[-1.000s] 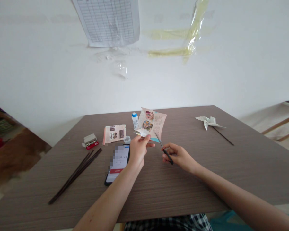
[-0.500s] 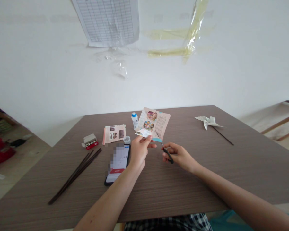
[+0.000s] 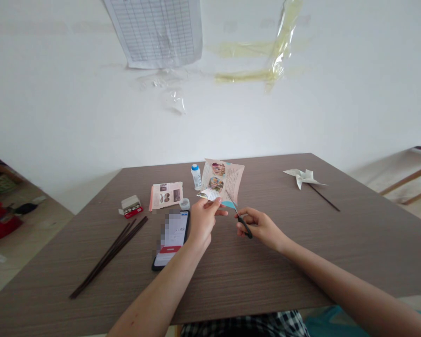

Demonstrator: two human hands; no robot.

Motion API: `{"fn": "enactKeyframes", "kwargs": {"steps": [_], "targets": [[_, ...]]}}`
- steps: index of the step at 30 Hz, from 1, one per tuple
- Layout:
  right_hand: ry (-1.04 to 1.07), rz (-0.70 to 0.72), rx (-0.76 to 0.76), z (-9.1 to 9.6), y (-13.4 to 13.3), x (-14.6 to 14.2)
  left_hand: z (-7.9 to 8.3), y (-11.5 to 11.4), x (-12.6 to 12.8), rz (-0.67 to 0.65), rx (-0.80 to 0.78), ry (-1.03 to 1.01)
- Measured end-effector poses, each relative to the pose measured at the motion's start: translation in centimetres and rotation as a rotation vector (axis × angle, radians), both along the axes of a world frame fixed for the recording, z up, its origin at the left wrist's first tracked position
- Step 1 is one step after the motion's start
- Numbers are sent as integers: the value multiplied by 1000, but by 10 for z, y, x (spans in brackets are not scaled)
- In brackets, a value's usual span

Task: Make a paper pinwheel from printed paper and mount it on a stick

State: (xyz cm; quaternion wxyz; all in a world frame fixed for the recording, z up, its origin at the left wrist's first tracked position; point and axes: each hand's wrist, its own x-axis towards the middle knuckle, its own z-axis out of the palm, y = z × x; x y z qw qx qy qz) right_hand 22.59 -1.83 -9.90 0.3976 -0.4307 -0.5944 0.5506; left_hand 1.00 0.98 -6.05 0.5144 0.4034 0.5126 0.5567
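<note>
Holding paper | left hand [image 3: 202, 220] pinching printed paper [image 3: 222, 180] by its lower edge, paper at 12 o'clock | right hand [image 3: 261, 228] clamped on scissors [image 3: 242, 222], at 3 o'clock from left hand, tips at paper's edge | hands apart | from left hand: phone [image 3: 170, 241] 8 o'clock, bottle [image 3: 196, 177] 12 o'clock | pinwheel [image 3: 303, 178] 2 o'clock from right hand

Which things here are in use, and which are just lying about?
In use: left hand pinching a printed paper sheet; right hand holding scissors.

Lying about: blue-capped bottle, smartphone, dark sticks, paper pinwheel, printed leaflet, small red-and-white box.
</note>
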Motion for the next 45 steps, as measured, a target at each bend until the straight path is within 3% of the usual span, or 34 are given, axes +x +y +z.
{"fn": "enactKeyframes", "kwargs": {"steps": [21, 45], "targets": [[14, -5, -21, -4, 3, 0, -9, 2, 0, -36, 63, 2], [-92, 7, 47, 2, 0, 6, -3, 5, -5, 3, 24, 34]]}}
